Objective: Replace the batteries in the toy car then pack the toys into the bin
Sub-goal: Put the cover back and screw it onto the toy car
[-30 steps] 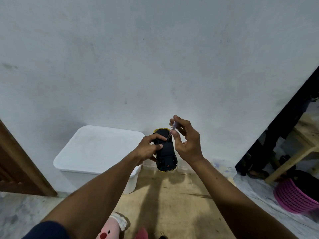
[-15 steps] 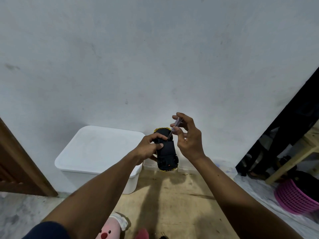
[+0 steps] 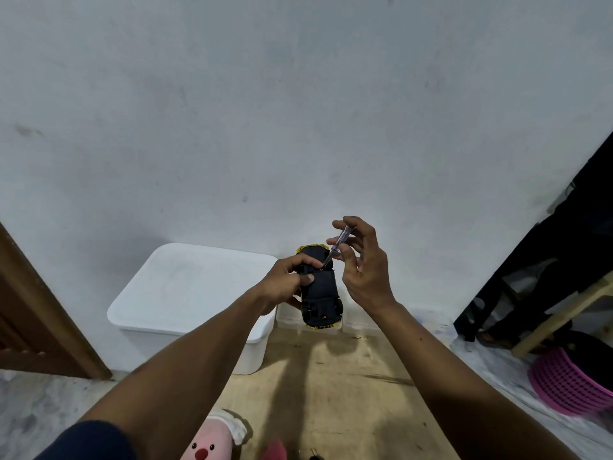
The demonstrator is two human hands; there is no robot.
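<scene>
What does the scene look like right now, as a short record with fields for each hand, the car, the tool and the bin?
left hand: grips the toy car
right hand: pinches the screwdriver by its handle
toy car: held above the floor, black underside towards the camera, yellow trim
screwdriver: tilted, tip on the car's underside
white bin: on the floor by the wall, lid on
plush toy: pink, at the bottom edge

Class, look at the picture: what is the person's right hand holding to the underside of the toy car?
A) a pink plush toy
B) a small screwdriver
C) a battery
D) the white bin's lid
B: the right hand pinches a small screwdriver whose tip meets the black underside of the toy car, which the left hand grips.
</scene>
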